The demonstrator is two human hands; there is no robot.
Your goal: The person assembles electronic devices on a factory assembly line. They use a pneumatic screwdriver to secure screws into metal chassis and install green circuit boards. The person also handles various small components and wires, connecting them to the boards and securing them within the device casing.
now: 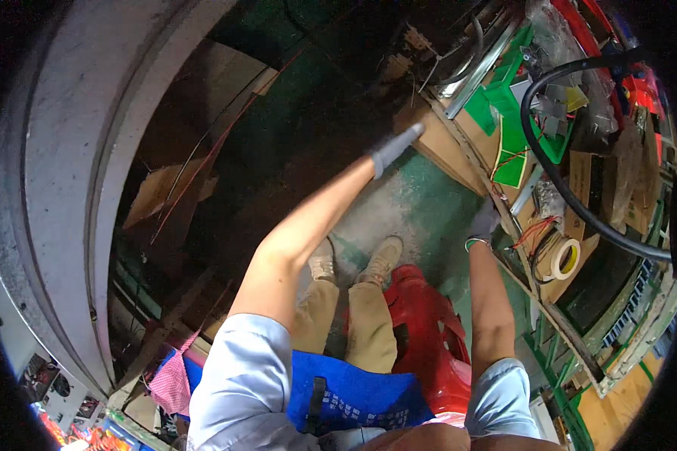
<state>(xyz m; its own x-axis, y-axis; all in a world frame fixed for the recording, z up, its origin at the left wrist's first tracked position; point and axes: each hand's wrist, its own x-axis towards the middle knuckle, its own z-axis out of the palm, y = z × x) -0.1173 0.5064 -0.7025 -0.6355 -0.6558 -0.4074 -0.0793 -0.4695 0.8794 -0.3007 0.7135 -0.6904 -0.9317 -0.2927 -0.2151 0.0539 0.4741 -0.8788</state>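
My left hand, in a grey glove, reaches forward with its fingers stretched out. Its tip is at the left edge of a brown cardboard sheet, which lies against the side of a workbench; whether it bears on the sheet I cannot make out. By the near corner of that cardboard is my right hand, in a darker grey glove, close to the bench's wooden edge. Its fingers are in shadow and partly hidden. A green plastic piece and a roll of tape lie on the bench nearby.
A thick black hose arches over the bench, with red wires below it. Beside my legs stands a red plastic stool. A large pale curved machine panel fills the left side, with loose cardboard on the dark floor.
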